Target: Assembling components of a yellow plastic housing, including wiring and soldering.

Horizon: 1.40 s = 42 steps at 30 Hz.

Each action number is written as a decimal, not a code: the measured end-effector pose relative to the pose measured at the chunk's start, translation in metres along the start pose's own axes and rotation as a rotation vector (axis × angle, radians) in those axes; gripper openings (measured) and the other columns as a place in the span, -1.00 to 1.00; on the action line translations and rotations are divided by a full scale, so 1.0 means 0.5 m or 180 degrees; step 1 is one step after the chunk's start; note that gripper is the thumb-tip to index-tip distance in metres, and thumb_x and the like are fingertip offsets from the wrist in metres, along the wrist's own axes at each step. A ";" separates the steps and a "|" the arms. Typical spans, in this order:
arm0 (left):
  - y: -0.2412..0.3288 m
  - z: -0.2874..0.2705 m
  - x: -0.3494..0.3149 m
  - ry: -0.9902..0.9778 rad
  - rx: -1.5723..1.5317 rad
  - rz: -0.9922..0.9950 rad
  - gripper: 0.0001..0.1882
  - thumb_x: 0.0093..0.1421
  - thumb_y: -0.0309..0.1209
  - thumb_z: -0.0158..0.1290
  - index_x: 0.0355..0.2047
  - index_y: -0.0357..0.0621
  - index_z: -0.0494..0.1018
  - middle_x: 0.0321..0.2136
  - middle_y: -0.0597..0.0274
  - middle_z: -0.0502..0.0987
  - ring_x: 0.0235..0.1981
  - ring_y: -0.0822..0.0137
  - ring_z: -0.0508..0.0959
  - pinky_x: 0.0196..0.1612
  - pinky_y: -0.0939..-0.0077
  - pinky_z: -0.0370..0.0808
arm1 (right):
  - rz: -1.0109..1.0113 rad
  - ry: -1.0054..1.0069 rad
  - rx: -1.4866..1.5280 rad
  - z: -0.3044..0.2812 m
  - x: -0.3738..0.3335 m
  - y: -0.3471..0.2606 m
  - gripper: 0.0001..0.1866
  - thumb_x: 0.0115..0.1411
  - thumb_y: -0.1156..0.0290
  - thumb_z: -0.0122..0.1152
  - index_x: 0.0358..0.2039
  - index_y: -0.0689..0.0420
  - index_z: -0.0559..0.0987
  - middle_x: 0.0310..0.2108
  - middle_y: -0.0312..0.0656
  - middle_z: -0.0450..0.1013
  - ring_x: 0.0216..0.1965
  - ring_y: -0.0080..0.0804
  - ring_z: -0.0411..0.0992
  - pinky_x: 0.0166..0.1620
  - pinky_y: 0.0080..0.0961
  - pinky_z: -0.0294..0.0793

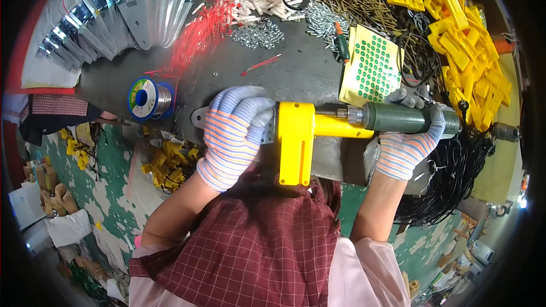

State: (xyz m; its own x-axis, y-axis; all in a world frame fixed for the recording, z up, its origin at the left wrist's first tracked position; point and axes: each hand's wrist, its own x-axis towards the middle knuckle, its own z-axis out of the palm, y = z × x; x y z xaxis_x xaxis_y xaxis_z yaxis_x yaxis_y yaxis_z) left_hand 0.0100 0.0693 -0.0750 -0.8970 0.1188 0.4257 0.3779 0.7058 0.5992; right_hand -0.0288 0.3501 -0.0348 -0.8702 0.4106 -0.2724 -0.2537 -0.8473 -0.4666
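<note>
My left hand [236, 133], in a striped knit glove, is closed round a flat metal plate [198, 117] whose rounded, holed end sticks out to the left. At the plate's right end sits a T-shaped yellow plastic housing [296, 145], its stem pointing right. My right hand [408, 146], gloved alike, wraps round a dark green electric screwdriver [398, 118] lying level along the stem. The driver's metal nose points left at the housing; its tip is hard to make out there. The left fingertips are beside the housing.
A solder spool [149, 99] stands at the left. Red wires [205, 28], white tubular pieces [261, 1], small metal rings [259, 34] and screws [327, 23] lie behind. A sheet of green round stickers [372, 65], yellow plastic parts [469, 51] and black cables [443, 182] are at the right.
</note>
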 end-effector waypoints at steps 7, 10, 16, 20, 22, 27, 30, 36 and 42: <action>0.014 -0.020 -0.056 -0.0110 0.0171 0.0451 -0.73 0.18 -0.20 0.16 -0.19 -0.05 0.49 -0.06 0.06 0.50 0.03 -0.08 0.47 0.18 -0.07 0.33 | -0.0155 -0.0206 0.0146 -0.031 -0.066 -0.057 -0.59 0.08 0.27 0.29 -0.14 0.29 0.49 -0.47 -0.20 0.41 -0.41 -0.32 0.38 -0.01 -0.22 0.44; 0.011 -0.005 -0.059 -0.0155 0.0236 0.0428 -0.71 0.18 -0.16 0.16 -0.19 -0.03 0.48 -0.05 0.08 0.50 0.06 -0.08 0.45 0.24 -0.13 0.24 | -0.0171 -0.0213 0.0147 -0.043 -0.064 -0.045 -0.50 0.05 0.28 0.32 -0.05 0.28 0.45 -0.46 -0.22 0.38 -0.40 -0.34 0.37 0.00 -0.20 0.44; 0.006 0.003 -0.062 -0.0102 0.0359 0.0410 -0.70 0.16 -0.16 0.18 -0.18 0.01 0.46 -0.05 0.12 0.50 0.06 -0.06 0.44 0.23 -0.11 0.24 | -0.0109 0.0023 0.0215 -0.035 -0.065 -0.020 -0.61 0.00 0.30 0.36 -0.22 0.25 0.48 -0.47 -0.24 0.35 -0.41 -0.35 0.36 -0.03 -0.20 0.44; 0.003 0.004 -0.062 -0.0083 0.0413 0.0507 -0.71 0.16 -0.17 0.16 -0.18 0.02 0.46 -0.04 0.16 0.50 0.06 -0.05 0.43 0.22 -0.09 0.25 | 0.0043 0.0075 0.0313 -0.029 -0.069 -0.014 -0.67 0.01 0.30 0.36 -0.32 0.21 0.46 -0.50 -0.24 0.35 -0.42 -0.35 0.37 -0.03 -0.20 0.44; 0.005 0.004 -0.063 -0.0069 0.0468 0.0530 -0.72 0.17 -0.17 0.16 -0.18 0.01 0.46 -0.04 0.17 0.49 0.07 -0.05 0.43 0.21 -0.09 0.26 | 0.0071 0.0144 0.0285 -0.025 -0.072 -0.007 -0.67 0.01 0.31 0.36 -0.30 0.21 0.46 -0.51 -0.24 0.35 -0.42 -0.35 0.37 -0.02 -0.20 0.44; 0.016 -0.017 -0.045 -0.0275 0.0422 0.0485 -0.74 0.17 -0.19 0.14 -0.21 -0.01 0.47 -0.06 0.16 0.50 0.05 -0.04 0.42 0.18 -0.03 0.29 | 0.0005 0.0073 0.0107 -0.018 -0.076 -0.001 -0.58 0.03 0.31 0.35 -0.14 0.25 0.47 -0.47 -0.24 0.33 -0.42 -0.36 0.35 0.00 -0.18 0.43; -0.009 -0.050 0.017 -0.0024 -0.0063 0.0141 -0.80 0.14 -0.35 0.15 -0.23 -0.08 0.52 -0.27 0.12 0.57 -0.22 0.01 0.55 -0.09 0.16 0.47 | 0.0020 -0.0010 0.0082 -0.023 -0.078 -0.008 -0.49 0.08 0.27 0.31 0.00 0.25 0.46 -0.45 -0.23 0.35 -0.39 -0.34 0.37 0.04 -0.17 0.42; -0.100 -0.026 0.161 -0.0634 0.1628 0.0354 -0.81 0.14 -0.45 0.13 -0.20 -0.05 0.56 -0.28 0.14 0.57 -0.24 0.06 0.55 -0.16 0.21 0.46 | 0.0181 0.0034 0.0148 -0.034 -0.068 -0.002 -0.55 0.12 0.23 0.28 -0.04 0.22 0.51 -0.45 -0.22 0.38 -0.37 -0.33 0.39 0.06 -0.16 0.40; -0.095 -0.028 0.182 -0.1087 0.2613 0.1415 -0.78 0.04 -0.39 0.08 -0.25 -0.01 0.54 -0.30 0.24 0.55 -0.23 0.20 0.56 -0.13 0.26 0.45 | 0.0229 -0.0071 0.0100 -0.038 -0.060 -0.002 -0.56 0.13 0.22 0.28 -0.05 0.22 0.52 -0.45 -0.22 0.39 -0.38 -0.33 0.40 0.04 -0.16 0.41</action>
State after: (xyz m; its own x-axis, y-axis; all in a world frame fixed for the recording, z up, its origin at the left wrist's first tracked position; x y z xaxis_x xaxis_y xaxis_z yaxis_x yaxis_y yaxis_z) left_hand -0.0866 0.0367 -0.0553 -0.7790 0.5935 0.2025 0.5356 0.7976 -0.2774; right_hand 0.0057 0.3451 -0.0418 -0.8957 0.3409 -0.2855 -0.2029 -0.8846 -0.4198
